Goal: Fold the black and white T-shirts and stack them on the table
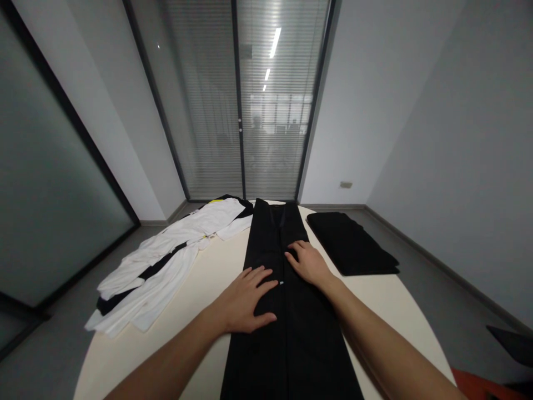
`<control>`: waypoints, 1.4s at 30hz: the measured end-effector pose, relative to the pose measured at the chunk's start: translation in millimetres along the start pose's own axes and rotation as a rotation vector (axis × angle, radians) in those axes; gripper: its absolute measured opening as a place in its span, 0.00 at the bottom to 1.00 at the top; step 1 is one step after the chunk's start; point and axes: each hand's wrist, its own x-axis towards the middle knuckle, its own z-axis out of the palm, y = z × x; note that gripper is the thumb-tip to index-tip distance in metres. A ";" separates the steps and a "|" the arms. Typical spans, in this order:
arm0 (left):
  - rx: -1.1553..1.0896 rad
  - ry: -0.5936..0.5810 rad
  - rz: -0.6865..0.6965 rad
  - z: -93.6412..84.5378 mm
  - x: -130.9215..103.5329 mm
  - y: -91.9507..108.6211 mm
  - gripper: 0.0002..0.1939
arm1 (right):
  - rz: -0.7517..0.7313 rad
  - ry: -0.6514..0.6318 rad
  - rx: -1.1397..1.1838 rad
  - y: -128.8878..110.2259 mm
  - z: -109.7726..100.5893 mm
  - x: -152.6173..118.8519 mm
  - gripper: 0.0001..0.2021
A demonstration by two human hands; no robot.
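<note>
from the head view, the black garment (277,250) runs from twelve to six o'clock along the counter (204,272); the left hand (250,300), fingers spread wide, and right hand (306,260), thumb apart, lie on it. bare counter separates it from white clothes (166,250) at ten.

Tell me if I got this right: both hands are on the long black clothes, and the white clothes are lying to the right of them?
Not quite. The white clothes lie to the left of the long black clothes, not the right; the head view shows it. The left hand and right hand are both on the black ones, as you said.
</note>
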 end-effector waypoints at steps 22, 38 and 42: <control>-0.173 0.022 0.279 -4.4 0.6 18.7 0.17 | -0.101 -0.117 0.073 10.7 3.1 -30.5 0.24; -0.108 -0.027 0.493 9.4 0.4 54.5 0.11 | -0.415 -0.154 0.245 -2.4 -29.5 -36.6 0.13; -0.092 -0.030 0.511 13.0 -0.4 56.8 0.12 | -0.421 -0.162 0.247 -4.5 -30.2 -36.3 0.11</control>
